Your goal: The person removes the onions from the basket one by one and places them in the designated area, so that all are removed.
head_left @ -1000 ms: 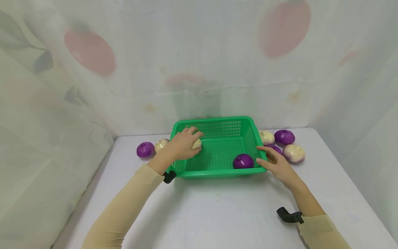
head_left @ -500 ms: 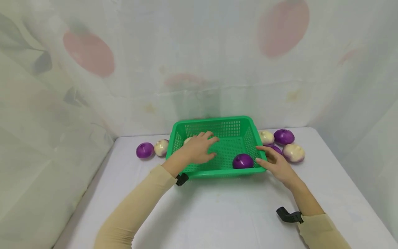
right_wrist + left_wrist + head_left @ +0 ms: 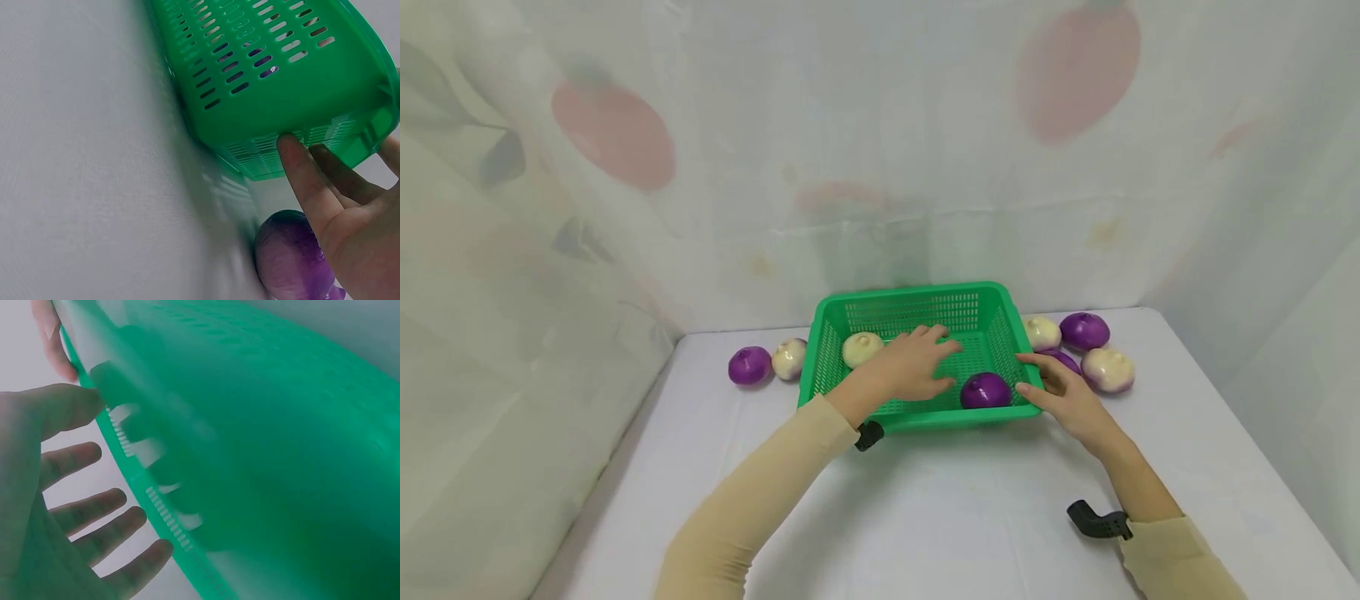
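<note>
A green plastic basket (image 3: 917,421) stands on the table with two glossy turnips inside. One shows a cream-white side (image 3: 862,348) at the left; the other turnip (image 3: 986,391) is purple, near the front right corner. My left hand (image 3: 913,367) hovers over the basket's middle, palm down and fingers spread, holding nothing. The left wrist view shows those fingers (image 3: 106,512) apart, in front of a basket edge. At the basket's right end, my right hand (image 3: 1063,396) grips the rim, with fingers (image 3: 306,175) against the outer wall in the right wrist view.
Left of the basket lie a purple turnip (image 3: 749,366) and a whitish turnip (image 3: 789,359). Several more turnips, among them a purple one (image 3: 1084,331) and a whitish one (image 3: 1108,370), sit beyond its right end. A printed curtain (image 3: 880,150) hangs right behind the table.
My left hand has let go of the cream-white turnip at the basket's left and moved right, its fingers opening. My right hand stays at the rim.
</note>
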A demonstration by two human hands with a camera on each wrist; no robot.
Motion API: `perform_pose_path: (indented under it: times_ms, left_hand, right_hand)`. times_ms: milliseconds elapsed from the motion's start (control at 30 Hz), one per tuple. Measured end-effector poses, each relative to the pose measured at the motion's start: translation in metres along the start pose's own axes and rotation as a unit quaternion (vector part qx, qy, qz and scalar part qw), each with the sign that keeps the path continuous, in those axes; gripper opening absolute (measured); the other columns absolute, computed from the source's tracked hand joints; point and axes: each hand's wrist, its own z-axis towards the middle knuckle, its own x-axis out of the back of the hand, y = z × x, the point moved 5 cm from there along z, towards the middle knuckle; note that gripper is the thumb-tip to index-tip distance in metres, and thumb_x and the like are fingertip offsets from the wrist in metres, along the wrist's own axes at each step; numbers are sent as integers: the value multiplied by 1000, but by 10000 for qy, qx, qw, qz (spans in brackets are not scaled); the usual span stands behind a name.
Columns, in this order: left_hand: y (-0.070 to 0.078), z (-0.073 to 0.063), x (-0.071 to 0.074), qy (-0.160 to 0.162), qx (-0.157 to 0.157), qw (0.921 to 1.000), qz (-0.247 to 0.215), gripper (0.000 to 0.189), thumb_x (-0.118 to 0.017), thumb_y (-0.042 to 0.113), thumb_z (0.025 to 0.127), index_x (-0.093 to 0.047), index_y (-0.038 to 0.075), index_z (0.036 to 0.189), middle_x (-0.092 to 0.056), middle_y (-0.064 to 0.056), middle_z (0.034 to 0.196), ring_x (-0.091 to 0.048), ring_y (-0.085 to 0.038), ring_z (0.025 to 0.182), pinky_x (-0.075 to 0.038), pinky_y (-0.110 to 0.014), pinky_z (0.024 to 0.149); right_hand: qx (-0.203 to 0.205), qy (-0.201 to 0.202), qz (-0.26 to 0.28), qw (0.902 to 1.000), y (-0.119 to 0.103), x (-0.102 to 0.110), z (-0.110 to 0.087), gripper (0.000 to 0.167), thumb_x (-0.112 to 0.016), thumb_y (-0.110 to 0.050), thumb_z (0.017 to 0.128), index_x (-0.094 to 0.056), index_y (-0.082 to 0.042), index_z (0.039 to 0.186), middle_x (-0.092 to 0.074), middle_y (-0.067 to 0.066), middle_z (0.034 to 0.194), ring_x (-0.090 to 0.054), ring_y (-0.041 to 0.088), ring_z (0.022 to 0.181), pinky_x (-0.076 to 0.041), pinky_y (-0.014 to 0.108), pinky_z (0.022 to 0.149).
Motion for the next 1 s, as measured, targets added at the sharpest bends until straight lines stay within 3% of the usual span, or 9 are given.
perform_pose_path:
  times_ms: [133,233,300,433,533,600,867,1000]
  left_hand:
    - [13,8,-5,-128,-34,9998,174,57,-58,46,102,-46,25,152,-39,-7,156,-42,-28,139,-43,-49,107]
    - [23,14,-9,-158,-53,9997,187,55,-57,47,102,-46,25,152,-40,-7,154,-44,-27,137,-45,-48,104]
    - [29,17,-12,-161,-56,9997,161,54,-56,46,103,-47,25,152,-40,-7,155,-44,-27,137,-45,-49,104]
    - [39,24,-16,-212,-123,9996,149,52,-56,44,103,-48,26,151,-42,-5,153,-44,-27,138,-45,-49,104]
    - [41,30,-18,-235,-144,9994,198,51,-58,44,103,-49,27,150,-44,-4,151,-46,-26,136,-46,-48,103]
    - [40,35,-20,-264,-135,9994,197,52,-60,45,102,-49,27,150,-45,-4,150,-47,-25,133,-48,-46,101]
    - [40,46,-31,-464,-108,9989,-22,57,-67,52,95,-55,27,145,-53,-1,135,-53,-19,116,-51,-36,88]
    - [42,51,-37,-581,-149,9982,-100,54,-68,49,96,-56,27,143,-55,1,130,-54,-17,114,-51,-36,87]
  right_hand:
    - [-27,15,-54,10000,1,0,0,55,-65,-26,102,-45,-9,151,-41,14,154,-32,41,146,-36,24,108]
    - [-27,3,-101,9999,1,0,0,55,-64,-26,103,-44,-9,151,-41,14,154,-32,42,146,-35,41,113]
    - [-28,4,-114,9999,0,0,0,55,-63,-27,103,-44,-10,151,-41,13,154,-32,41,146,-35,44,113]
    - [-2,-44,-89,10000,0,0,0,55,-62,-27,104,-43,-9,152,-40,13,155,-32,41,146,-38,29,108]
    - [14,-74,-46,10000,0,-1,0,55,-62,-27,104,-42,-9,152,-39,15,155,-33,41,145,-38,15,100]
    - [0,-78,-13,10000,0,-1,0,55,-62,-27,104,-43,-9,152,-40,14,155,-34,40,145,-38,12,98]
    - [-20,-109,109,9999,0,-1,0,55,-62,-27,104,-42,-9,152,-41,16,153,-39,40,141,-43,15,96]
    - [4,-77,201,9998,-1,-1,0,55,-63,-26,103,-43,-8,151,-44,17,149,-45,39,135,-48,18,93]
